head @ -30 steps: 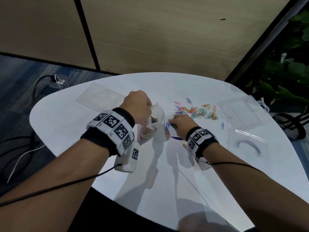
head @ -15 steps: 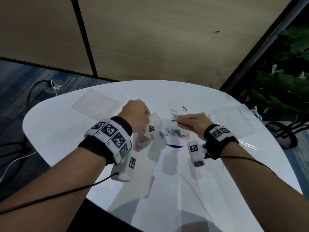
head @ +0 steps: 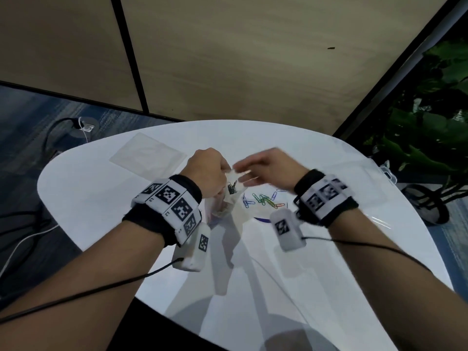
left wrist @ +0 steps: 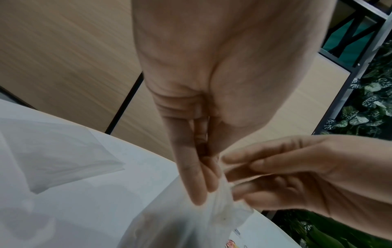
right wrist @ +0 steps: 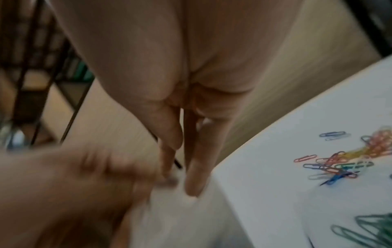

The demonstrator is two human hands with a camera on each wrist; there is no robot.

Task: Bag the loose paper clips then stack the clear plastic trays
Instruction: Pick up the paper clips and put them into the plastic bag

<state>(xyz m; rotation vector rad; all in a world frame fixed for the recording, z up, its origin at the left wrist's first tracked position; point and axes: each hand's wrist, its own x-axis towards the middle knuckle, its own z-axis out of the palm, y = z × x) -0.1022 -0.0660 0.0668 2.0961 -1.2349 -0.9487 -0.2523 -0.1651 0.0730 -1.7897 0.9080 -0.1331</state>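
Left hand pinches bag; right hand hovers above.

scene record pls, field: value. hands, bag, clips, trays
left hand: pinches the rim of the bag, holding it up
right hand: at the bag mouth, blurred; grip unclear
bag: clear plastic, mouth up, some clips inside
paper clips: coloured, loose on the table right of the bag
table: white, rounded
flat clear sheet: on the table, far left
clear plastic trays: faint, far right, not stacked
task state: bagging under way
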